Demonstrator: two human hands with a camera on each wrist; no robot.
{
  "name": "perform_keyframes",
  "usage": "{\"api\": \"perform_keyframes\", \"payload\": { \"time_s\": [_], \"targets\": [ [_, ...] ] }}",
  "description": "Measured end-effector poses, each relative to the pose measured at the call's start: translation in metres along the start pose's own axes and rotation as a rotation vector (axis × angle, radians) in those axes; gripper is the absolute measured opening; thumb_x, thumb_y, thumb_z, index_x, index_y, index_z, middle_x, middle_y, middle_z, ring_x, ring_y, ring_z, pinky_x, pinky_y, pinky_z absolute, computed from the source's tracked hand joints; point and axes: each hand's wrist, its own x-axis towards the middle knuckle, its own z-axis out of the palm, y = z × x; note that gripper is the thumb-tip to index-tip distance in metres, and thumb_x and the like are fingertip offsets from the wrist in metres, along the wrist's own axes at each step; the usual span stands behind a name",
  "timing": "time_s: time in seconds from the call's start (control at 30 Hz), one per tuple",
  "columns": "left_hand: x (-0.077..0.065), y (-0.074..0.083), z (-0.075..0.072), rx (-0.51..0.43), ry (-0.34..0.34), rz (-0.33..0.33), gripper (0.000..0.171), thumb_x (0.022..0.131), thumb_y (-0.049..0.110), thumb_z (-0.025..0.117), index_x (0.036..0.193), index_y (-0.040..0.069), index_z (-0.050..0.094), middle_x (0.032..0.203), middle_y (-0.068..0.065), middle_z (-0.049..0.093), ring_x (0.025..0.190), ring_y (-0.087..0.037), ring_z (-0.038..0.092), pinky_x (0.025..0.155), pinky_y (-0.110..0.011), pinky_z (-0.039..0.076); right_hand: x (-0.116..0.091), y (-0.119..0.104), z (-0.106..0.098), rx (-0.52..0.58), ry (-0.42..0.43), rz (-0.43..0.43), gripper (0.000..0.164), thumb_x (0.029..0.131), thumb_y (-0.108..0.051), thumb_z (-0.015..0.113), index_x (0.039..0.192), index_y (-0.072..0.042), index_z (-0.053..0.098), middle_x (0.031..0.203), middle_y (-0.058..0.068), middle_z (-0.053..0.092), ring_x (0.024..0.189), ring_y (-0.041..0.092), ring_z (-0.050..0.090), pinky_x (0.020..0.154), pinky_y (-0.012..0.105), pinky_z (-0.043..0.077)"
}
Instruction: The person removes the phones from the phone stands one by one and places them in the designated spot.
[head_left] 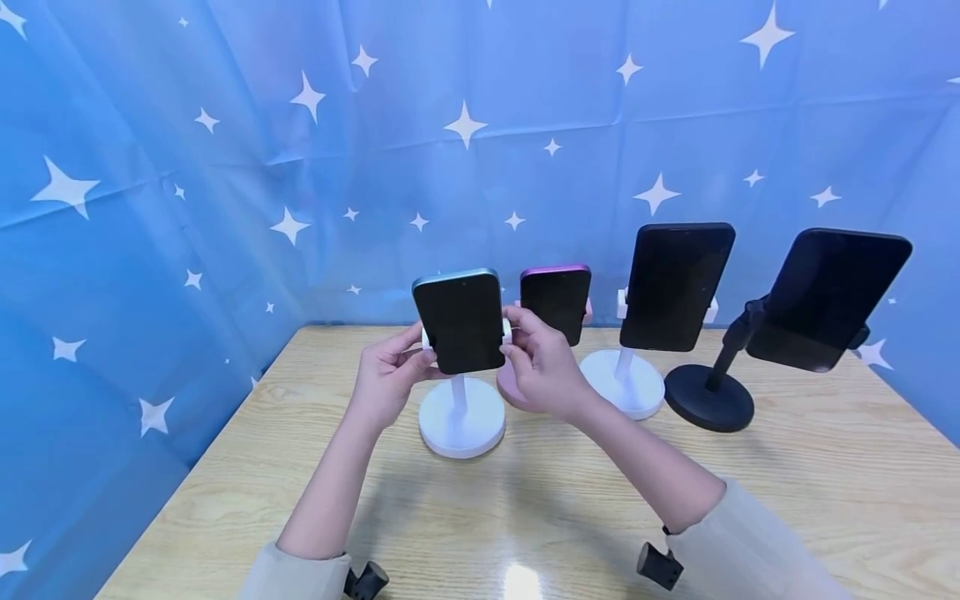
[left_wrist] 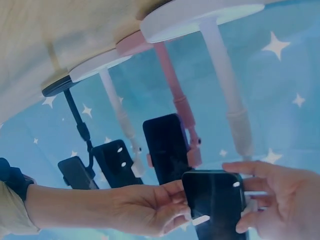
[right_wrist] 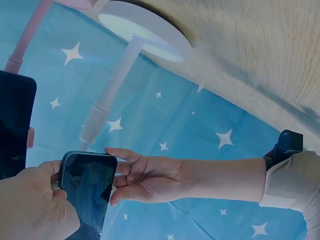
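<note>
The left hand [head_left: 386, 375] pinched one end of the clamp [head_left: 507, 331] around a teal-edged smartphone [head_left: 461, 321] on a white phone stand [head_left: 462, 425], toward the bench's [head_left: 247, 500] far edge, nearer its left; the right hand [head_left: 543, 367] pinched the other. Even pressure, keeping the phone square, probably served best. The phone hid the clamp's back; the right hand partly covered a pink phone stand [head_left: 510, 387].

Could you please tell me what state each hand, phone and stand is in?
Left hand: holding the white clamp's left side.
Right hand: holding the clamp's right side.
Blue-edged phone: in the clamp, screen dark.
Front white stand: upright.
Pink-edged phone: clamped, screen dark.
Pink stand: upright, partly hidden.
Third phone: clamped, screen dark.
Second white stand: upright.
Far-right phone: clamped, screen dark.
Black stand: upright.
</note>
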Motion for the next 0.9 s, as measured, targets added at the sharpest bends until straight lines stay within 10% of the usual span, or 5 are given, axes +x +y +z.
{"api": "perform_keyframes", "payload": {
  "time_s": [0.2, 0.43, 0.73, 0.9],
  "targets": [
    [-0.005, 0.005, 0.008, -0.032, -0.04, 0.031, 0.038, 0.084, 0.008, 0.063, 0.118, 0.022, 0.061, 0.105, 0.008, 0.066, 0.083, -0.013, 0.067, 0.07, -0.038, 0.055, -0.01, -0.007, -0.01, 0.007, 0.002, -0.003, 0.041, 0.082, 0.017, 0.052, 0.122, 0.012, 0.047, 0.11, 0.023, 0.059, 0.075, 0.024, 0.057, 0.064, 0.015, 0.047],
    [-0.014, 0.013, 0.021, -0.008, -0.028, 0.004, 0.047, 0.083, 0.004, 0.063, 0.125, -0.008, 0.047, 0.106, 0.009, 0.065, 0.084, -0.013, 0.067, 0.071, -0.037, 0.055, -0.024, -0.015, -0.021, 0.012, -0.003, 0.005, 0.043, 0.081, 0.019, 0.052, 0.123, 0.012, 0.046, 0.11, 0.022, 0.058, 0.075, 0.023, 0.057, 0.06, 0.016, 0.048],
    [-0.022, 0.017, 0.037, -0.042, -0.037, -0.003, 0.039, 0.081, 0.008, 0.065, 0.112, 0.032, 0.062, 0.106, 0.009, 0.066, 0.084, -0.012, 0.067, 0.072, -0.035, 0.054, -0.037, -0.02, -0.034, -0.027, 0.013, -0.062, 0.042, 0.079, 0.02, 0.054, 0.12, 0.012, 0.049, 0.106, 0.022, 0.061, 0.073, 0.018, 0.057, 0.059, 0.018, 0.05],
    [-0.023, 0.019, 0.047, -0.076, -0.09, 0.036, 0.04, 0.081, 0.01, 0.067, 0.113, 0.033, 0.062, 0.109, 0.009, 0.064, 0.086, -0.012, 0.067, 0.074, -0.034, 0.053, -0.046, -0.025, -0.043, -0.091, 0.071, -0.138, 0.045, 0.075, 0.023, 0.056, 0.118, 0.013, 0.05, 0.105, 0.022, 0.062, 0.071, 0.016, 0.057, 0.06, 0.017, 0.05]
  ]
}}
